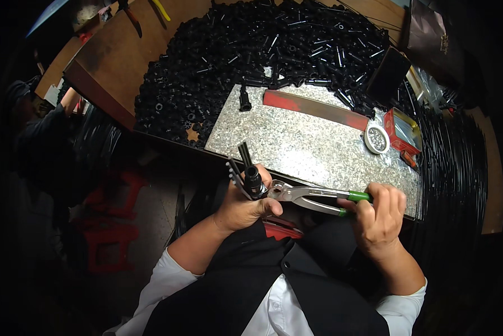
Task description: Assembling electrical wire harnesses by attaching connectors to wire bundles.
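Note:
My left hand [239,206] is closed around a black tubular part [253,179], held upright just off the near edge of the work surface. Several thin black strips [243,157] stick up beside the tube from the same grip. Green-handled pliers [313,193] lie almost level across the front, my right hand [379,218] wrapped round their grips. Their metal jaws reach the lower end of the tube, next to my left thumb. Whether the jaws pinch anything there I cannot tell. A similar small black part [244,99] stands alone on the speckled stone slab [296,147].
A large heap of black tubular parts [251,50] fills the table's back. On the slab lie a worn red bar [316,109], a white bowl of small metal pieces [376,139] and a red box [402,131]. Black rods [453,162] are bundled right; another person's arm [69,101] shows left.

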`<state>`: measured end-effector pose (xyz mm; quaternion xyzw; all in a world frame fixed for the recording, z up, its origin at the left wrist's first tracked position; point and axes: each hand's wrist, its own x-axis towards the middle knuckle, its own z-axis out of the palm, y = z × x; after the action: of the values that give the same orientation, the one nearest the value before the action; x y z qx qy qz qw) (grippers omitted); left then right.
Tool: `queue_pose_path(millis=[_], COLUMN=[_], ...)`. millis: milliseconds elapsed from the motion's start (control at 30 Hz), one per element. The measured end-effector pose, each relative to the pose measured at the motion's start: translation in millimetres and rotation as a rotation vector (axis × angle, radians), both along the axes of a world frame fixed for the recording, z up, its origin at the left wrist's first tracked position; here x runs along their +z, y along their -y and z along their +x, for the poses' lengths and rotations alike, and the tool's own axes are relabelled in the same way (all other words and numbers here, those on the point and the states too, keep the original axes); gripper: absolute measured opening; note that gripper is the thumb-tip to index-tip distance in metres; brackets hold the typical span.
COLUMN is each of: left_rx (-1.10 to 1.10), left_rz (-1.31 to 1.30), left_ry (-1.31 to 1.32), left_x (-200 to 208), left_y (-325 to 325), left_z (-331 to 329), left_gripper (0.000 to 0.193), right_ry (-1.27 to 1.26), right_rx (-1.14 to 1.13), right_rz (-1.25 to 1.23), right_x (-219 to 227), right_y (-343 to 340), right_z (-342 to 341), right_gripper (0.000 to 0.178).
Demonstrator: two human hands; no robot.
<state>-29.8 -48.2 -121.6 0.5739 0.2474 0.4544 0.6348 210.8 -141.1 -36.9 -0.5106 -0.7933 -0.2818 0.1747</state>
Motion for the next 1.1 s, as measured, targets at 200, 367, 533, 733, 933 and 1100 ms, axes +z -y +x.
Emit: queue_pose_path(millis=[200, 367, 533, 733, 933, 1100], left_rx=[-0.075, -0.182, -0.335, -0.343, -0.253, -0.449], left_rz=[0.061, 0.058, 0.318, 0.301, 0.102, -0.055], left_ry=[0.055, 0.153, 0.090, 0.078, 0.018, 0.024], left_x=[-2, 5, 17, 18, 13, 23], left_y=[2, 3, -8, -12, -20, -30], left_z=[-7, -3, 3, 4, 2, 1], left_gripper=[0.063, 0.060, 0.061, 0.050, 0.047, 0.054], right_ry=[-0.665, -0.813, -1.375, -1.259, -0.487, -1.162], right_rx=[0.051, 0.136, 0.198, 0.008, 0.137, 0.047], right_rz=[-0.945, -1.373, -2.086, -2.019, -0.654, -1.521], right_x=[8, 4, -23, -1, -4, -4], right_y=[9, 0, 8, 7, 16, 9], right_z=[7, 21, 34, 15, 4, 21], right_gripper=[0.051, 0.044, 0.023, 0.040, 0.055, 0.022])
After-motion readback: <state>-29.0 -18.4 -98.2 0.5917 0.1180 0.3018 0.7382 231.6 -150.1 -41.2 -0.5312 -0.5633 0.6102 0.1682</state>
